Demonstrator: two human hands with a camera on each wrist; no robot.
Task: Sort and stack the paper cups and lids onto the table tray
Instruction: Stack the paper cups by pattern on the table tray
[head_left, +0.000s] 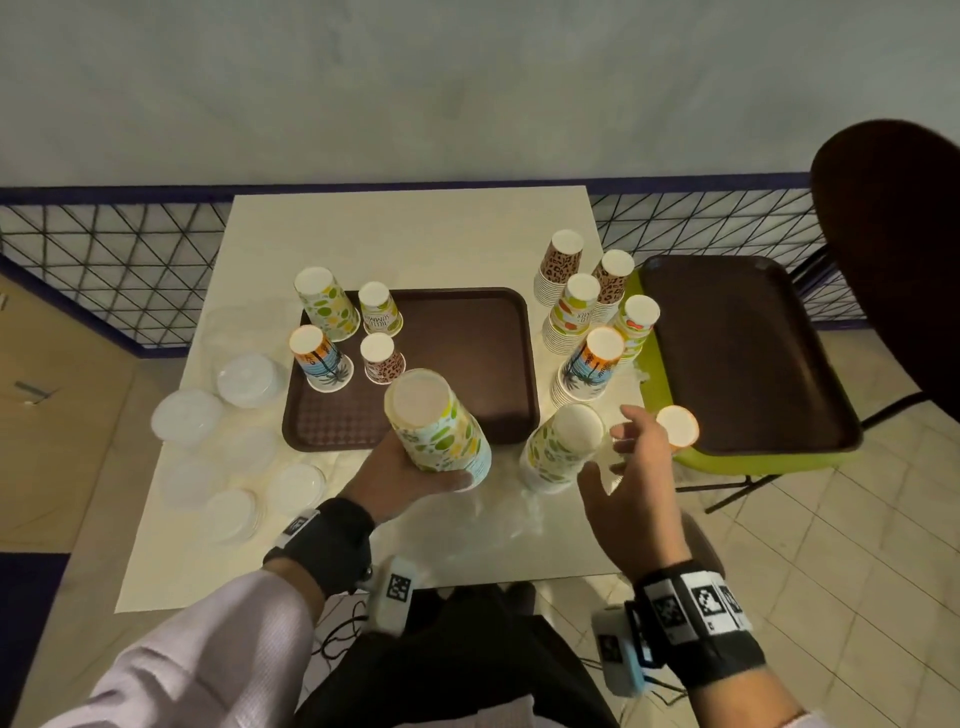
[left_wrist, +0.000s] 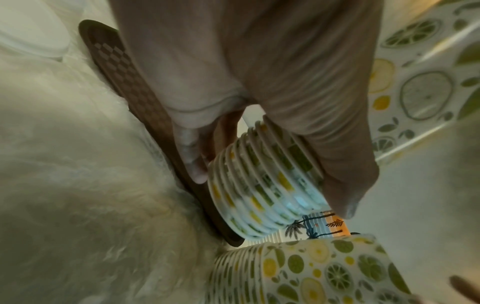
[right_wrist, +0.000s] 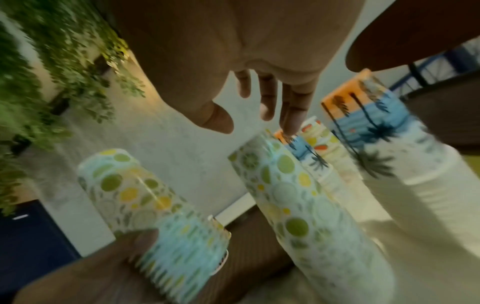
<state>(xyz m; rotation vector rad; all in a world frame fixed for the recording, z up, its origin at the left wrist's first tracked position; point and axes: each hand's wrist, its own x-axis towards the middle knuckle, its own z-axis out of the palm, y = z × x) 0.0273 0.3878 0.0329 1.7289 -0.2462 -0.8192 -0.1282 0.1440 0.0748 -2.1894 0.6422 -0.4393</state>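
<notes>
My left hand (head_left: 410, 475) grips a nested stack of upside-down lemon-lime cups (head_left: 439, 426) by its rims, lifted over the near edge of the brown tray (head_left: 467, 332); the rims (left_wrist: 265, 185) show between thumb and fingers. My right hand (head_left: 631, 467) hovers open, fingers spread, just right of a second lemon-lime stack (head_left: 561, 447) standing on the table; its fingertips (right_wrist: 291, 123) hang above that stack (right_wrist: 298, 195). Several single upside-down cups (head_left: 376, 358) stand on the tray's left part.
More cup stacks (head_left: 587, 364) crowd the table's right side. Clear lids (head_left: 249, 379) lie in piles along the left. An orange-rimmed cup (head_left: 677, 427) sits by a second brown tray (head_left: 743, 353) on a green chair. A dark chair back (head_left: 893, 249) rises at right.
</notes>
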